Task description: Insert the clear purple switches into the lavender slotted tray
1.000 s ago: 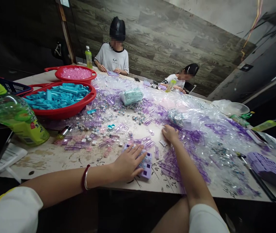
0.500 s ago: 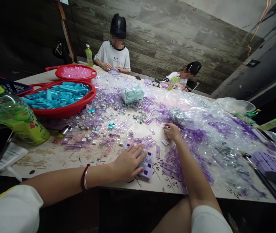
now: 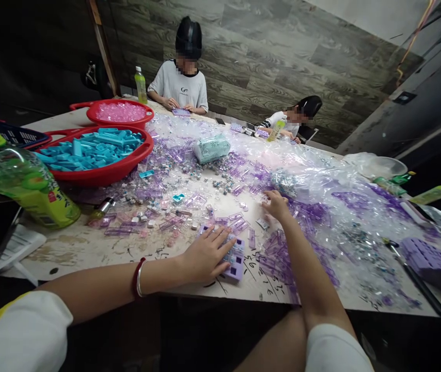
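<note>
My left hand (image 3: 207,256) lies flat, fingers stretched out, over a light purple plate with square holes (image 3: 236,269) near the table's front edge. Small clear pieces show on the plate beside the fingers; the palm hides the rest. Farther forward and to the right, my right hand (image 3: 277,205) reaches over the table with its fingers apart and slightly blurred. I see nothing held in it. Close by are a small silvery packet (image 3: 262,223) and a heap of transparent purple parts (image 3: 278,256). More clear purple rectangular pieces (image 3: 237,223) lie between the two hands.
Red colanders hold blue parts (image 3: 104,147) and pink pieces (image 3: 122,111). A large drink bottle (image 3: 30,181) stands at left. A wipes pack (image 3: 211,148) sits mid-table. Stacked purple plates (image 3: 433,263) and a black-handled tool (image 3: 422,284) lie at right. Two people sit across the table.
My right hand's fingers have spread slightly and the hand has shifted a little. My left hand stays flat on the purple plate. The whole view has moved slightly.
</note>
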{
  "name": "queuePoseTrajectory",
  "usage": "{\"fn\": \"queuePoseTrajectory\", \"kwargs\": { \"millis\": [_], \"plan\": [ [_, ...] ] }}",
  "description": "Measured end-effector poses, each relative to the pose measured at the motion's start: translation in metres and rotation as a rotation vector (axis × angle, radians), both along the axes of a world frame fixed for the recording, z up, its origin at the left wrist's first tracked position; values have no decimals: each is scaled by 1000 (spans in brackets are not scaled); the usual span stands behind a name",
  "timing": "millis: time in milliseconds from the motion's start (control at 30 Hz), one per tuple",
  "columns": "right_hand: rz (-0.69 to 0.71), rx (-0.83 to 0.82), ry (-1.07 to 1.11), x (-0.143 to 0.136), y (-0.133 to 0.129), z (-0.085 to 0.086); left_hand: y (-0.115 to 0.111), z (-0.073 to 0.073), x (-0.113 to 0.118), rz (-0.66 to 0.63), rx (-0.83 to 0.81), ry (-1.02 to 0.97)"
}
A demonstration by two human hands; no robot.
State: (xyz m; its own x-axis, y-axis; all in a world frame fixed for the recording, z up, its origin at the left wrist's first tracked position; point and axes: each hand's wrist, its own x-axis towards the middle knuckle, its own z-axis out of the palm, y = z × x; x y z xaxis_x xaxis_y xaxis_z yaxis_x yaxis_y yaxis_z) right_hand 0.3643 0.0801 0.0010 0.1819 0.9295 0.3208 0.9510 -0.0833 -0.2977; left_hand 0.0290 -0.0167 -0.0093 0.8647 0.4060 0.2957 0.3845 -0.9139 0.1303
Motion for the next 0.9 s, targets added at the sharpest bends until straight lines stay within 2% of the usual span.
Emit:
{"fn": "queuePoseTrajectory", "kwargs": {
  "millis": [100,200,267,333,433,500,567,633,700,733,800,867,900],
  "plan": [
    [-6,88,45,0,-6,24,1,0,0,2,-2,8],
    [-8,225,159,-7,-25,53,1,2,-1,-1,0,4],
    [39,324,379,-19,-48,68,0,5,-2,-13,13,-17],
    [59,337,607,-35,-77,79,-2,7,-2,-41,34,-45],
    [78,303,808,-60,-121,84,-7,8,-3,-138,55,-55],
    [63,244,854,-71,-143,83,-11,6,-4,-212,52,-42],
    [3,202,870,-76,-158,79,-14,6,-3,-253,38,-35],
    [-73,224,930,-74,-167,74,-11,11,-3,-240,16,-52],
    [-118,275,1031,-67,-173,67,2,20,-4,-160,-26,-77],
    [-128,297,1073,-64,-175,64,13,26,-5,-81,-57,-82],
    [-140,315,1116,-57,-179,57,44,39,-12,160,-145,-40],
    [-153,301,1131,-54,-181,51,82,49,-24,497,-228,91],
    [-159,298,1140,-54,-182,48,102,52,-31,589,-229,112]
  ]
}}
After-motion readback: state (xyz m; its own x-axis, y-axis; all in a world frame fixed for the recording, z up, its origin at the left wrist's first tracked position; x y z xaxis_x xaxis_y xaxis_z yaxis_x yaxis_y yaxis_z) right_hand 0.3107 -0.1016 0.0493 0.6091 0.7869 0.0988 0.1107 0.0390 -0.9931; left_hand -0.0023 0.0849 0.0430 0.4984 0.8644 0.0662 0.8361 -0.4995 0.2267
